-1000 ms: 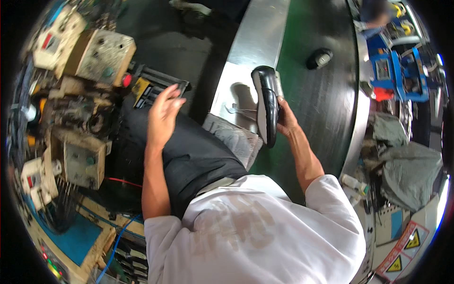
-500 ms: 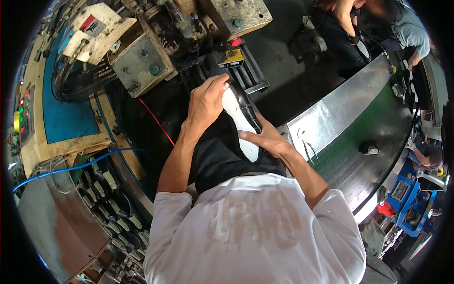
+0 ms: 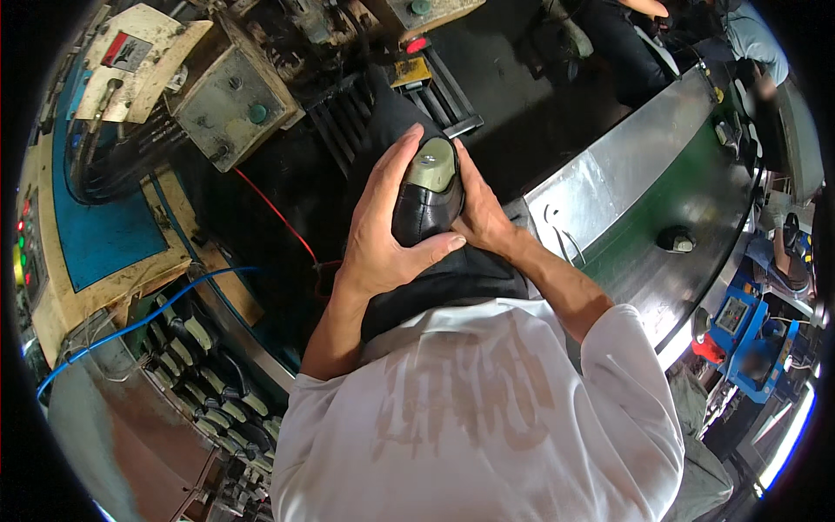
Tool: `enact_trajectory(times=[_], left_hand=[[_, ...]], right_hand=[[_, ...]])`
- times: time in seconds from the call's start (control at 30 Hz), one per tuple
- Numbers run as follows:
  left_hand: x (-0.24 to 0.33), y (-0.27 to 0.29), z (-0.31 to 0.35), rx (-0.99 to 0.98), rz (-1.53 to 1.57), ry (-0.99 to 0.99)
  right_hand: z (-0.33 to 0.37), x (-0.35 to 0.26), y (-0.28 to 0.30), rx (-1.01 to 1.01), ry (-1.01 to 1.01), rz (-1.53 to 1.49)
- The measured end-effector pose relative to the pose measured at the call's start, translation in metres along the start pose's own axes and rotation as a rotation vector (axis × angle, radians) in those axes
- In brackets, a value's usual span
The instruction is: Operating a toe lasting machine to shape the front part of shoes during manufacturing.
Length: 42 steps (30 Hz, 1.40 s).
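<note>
The left hand and right hand are clasping the black shoe on its green last over the dark trousers, left of the metal ledge, where one slackening palm could be letting the glossy upper slip.

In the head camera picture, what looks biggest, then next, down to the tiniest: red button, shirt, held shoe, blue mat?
Largest to smallest, as they look:
1. shirt
2. blue mat
3. held shoe, partly hidden
4. red button
</note>
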State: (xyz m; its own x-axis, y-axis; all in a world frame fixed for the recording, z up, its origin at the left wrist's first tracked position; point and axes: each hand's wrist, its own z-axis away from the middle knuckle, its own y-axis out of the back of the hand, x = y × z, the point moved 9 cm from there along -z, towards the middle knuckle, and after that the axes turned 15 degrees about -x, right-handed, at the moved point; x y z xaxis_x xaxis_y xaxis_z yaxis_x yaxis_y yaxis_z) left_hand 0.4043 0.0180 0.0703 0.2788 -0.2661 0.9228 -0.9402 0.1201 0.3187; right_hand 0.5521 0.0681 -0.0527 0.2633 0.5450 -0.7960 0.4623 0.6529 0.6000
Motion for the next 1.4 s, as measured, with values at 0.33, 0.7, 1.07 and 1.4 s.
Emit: enact_trajectory(times=[0.33, 0.7, 1.07, 1.4], left_hand=[[0.004, -0.007, -0.01, 0.068, 0.033, -0.059], [0.007, -0.007, -0.019, 0.085, 0.019, -0.078], [-0.136, 0.028, -0.06, 0.268, 0.653, 0.38], [-0.169, 0.041, -0.065, 0.181, -0.286, 0.264]], right_hand=[[0.005, 0.002, -0.001, 0.043, -0.005, -0.078], [0.006, 0.007, 0.002, 0.074, 0.008, -0.086], [0.004, -0.047, 0.07, 0.034, -0.316, -0.1], [0.011, -0.019, 0.019, -0.146, -0.234, 0.465]])
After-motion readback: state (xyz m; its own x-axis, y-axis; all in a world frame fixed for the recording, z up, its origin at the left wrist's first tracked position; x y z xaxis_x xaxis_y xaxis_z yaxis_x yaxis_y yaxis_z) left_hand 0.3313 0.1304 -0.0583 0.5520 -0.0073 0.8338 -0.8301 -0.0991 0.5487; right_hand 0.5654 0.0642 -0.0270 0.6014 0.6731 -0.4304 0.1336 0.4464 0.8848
